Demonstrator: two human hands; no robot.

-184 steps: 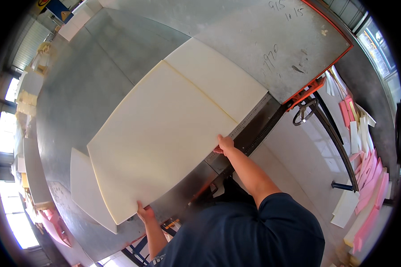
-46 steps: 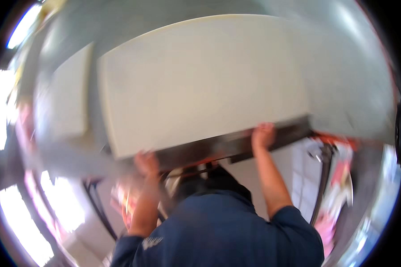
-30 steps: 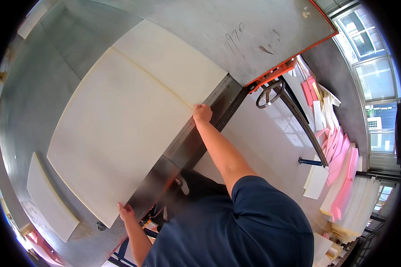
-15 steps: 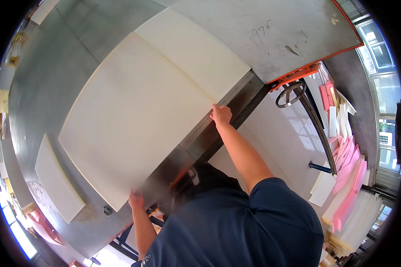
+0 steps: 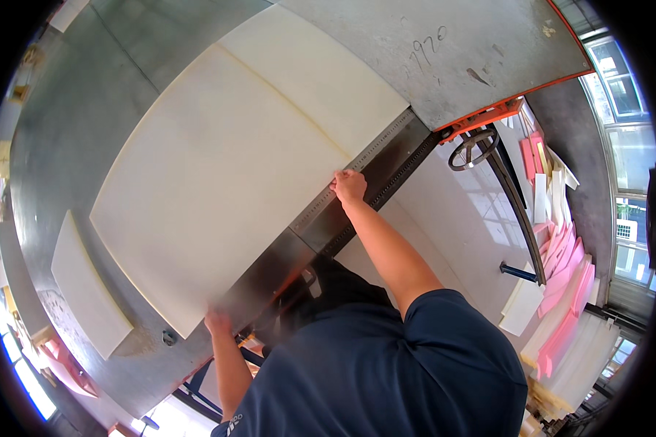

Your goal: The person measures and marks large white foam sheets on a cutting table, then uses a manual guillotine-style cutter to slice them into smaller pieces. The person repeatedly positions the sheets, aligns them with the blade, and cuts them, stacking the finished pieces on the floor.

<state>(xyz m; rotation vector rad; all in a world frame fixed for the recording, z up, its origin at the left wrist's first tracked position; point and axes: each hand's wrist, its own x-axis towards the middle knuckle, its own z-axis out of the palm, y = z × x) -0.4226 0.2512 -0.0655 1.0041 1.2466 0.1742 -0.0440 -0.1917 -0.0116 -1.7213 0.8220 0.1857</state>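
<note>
A large white foam sheet [image 5: 204,175] lies flat on the grey metal table, its straight edge along a ruler strip [image 5: 317,207] nearest me. Beyond a yellowish seam, a second pale foam piece [image 5: 321,80] continues the surface. My right hand [image 5: 350,186] is at the sheet's near edge, over the ruler strip, just left of the seam. Its fingers are closed in a pinch; what they hold, if anything, is hidden. At the sheet's near left corner is my left hand [image 5: 218,321]. Blur smears its fingers, so their grip cannot be read.
A narrow curved foam offcut [image 5: 87,288] rests on the table at left, beside a small dark object [image 5: 169,338]. To the right stand a handwheel [image 5: 474,150] and an orange-edged metal plate [image 5: 481,58]. Pink and white foam scraps [image 5: 565,291] pile up farther right.
My right hand has slid slightly left along the sheet's near edge, away from the seam. My left hand stays by the near left corner. The whole view has shifted a little.
</note>
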